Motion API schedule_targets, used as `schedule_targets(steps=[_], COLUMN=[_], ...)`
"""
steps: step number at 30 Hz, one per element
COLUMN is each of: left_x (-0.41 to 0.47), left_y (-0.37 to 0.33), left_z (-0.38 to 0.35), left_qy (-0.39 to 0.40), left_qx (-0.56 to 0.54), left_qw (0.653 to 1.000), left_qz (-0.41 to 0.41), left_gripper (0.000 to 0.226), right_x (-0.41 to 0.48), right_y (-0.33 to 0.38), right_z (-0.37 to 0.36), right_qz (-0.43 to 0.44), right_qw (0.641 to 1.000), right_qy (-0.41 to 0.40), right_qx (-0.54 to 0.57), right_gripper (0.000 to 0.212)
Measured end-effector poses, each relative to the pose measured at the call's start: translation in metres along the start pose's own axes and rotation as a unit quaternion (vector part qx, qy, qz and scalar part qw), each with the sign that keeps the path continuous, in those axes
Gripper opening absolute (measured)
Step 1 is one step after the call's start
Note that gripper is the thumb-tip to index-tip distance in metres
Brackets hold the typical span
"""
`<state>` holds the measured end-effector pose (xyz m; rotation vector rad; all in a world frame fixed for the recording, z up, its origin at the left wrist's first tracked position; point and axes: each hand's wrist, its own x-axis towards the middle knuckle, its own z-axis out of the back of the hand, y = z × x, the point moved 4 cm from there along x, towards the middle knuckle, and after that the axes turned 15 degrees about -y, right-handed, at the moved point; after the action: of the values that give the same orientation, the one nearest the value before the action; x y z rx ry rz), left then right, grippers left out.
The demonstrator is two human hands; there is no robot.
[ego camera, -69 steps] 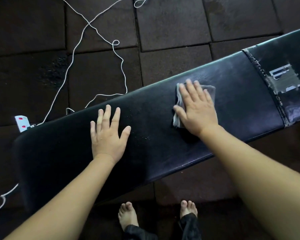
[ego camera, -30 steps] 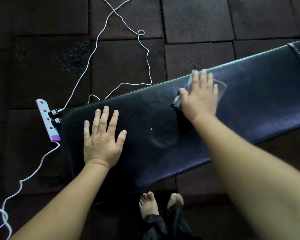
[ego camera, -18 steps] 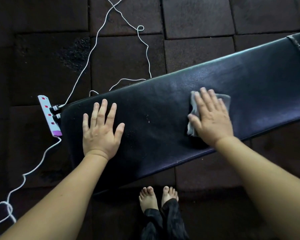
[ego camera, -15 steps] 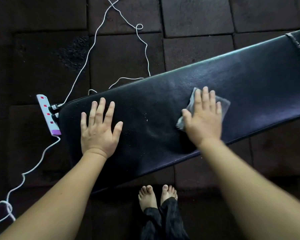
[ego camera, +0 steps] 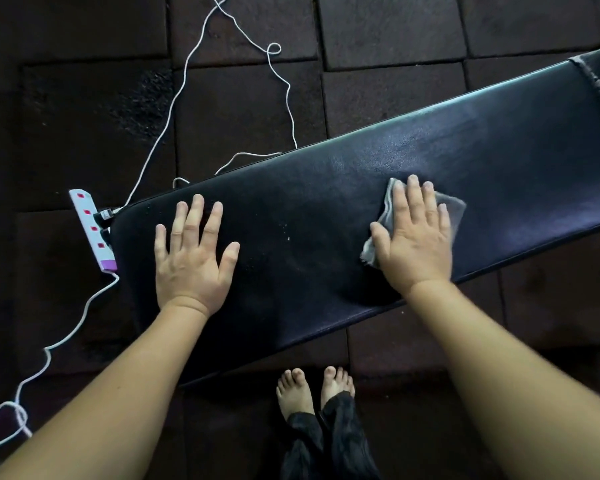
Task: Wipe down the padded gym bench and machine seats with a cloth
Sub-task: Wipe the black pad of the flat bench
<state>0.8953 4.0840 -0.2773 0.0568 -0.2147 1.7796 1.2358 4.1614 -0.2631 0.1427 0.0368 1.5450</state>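
Two hands flat and well apart on black padded gym bench [ego camera: 326, 202], left hand [ego camera: 193, 258] bare with fingers [ego camera: 196, 216] spread near its end, right hand [ego camera: 414, 240] pressing grey cloth [ego camera: 453, 211] mid-bench

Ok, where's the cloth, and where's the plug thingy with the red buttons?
cloth [ego camera: 453, 212]: head view, on its uncovered grey corner.
power strip [ego camera: 91, 230]: head view, on the middle of its white body.
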Motion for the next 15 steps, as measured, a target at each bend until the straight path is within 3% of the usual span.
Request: schedule_targets(steps=[2, 4, 6, 9, 11, 15], left_x=[0.0, -0.001, -0.002, -0.002, -0.002, 0.0], left_y=[0.0, 0.001, 0.001, 0.002, 0.002, 0.003], left_z=[0.001, 0.0, 0.0, -0.001, -0.002, 0.0], left_qy=[-0.003, -0.007, -0.011, -0.012, -0.008, 0.001], left_qx=[0.001, -0.001, -0.008, -0.004, 0.003, 0.001], left_qw=[1.0, 1.0, 1.0, 1.0, 1.0, 1.0], left_qz=[0.0, -0.002, -0.003, -0.003, -0.001, -0.002], left_gripper=[0.069, 0.069, 0.069, 0.069, 0.069, 0.071], right_x=[-0.018, -0.06, -0.102, -0.088, -0.039, 0.055], right_y=[0.043, 0.095, 0.124, 0.108, 0.085, 0.077], right_z=[-0.002, -0.005, -0.005, -0.005, -0.012, -0.013], right_qz=[-0.005, 0.115, 0.27, 0.418, 0.399, 0.183], right_qw=[1.0, 0.992, 0.959, 0.902, 0.913, 0.982], right_qy=[0.002, 0.03, 0.058, 0.067, 0.059, 0.033], right_qx=[0.011, 0.049, 0.061, 0.083, 0.07, 0.023], right_gripper=[0.082, 0.083, 0.081, 0.08, 0.079, 0.076])
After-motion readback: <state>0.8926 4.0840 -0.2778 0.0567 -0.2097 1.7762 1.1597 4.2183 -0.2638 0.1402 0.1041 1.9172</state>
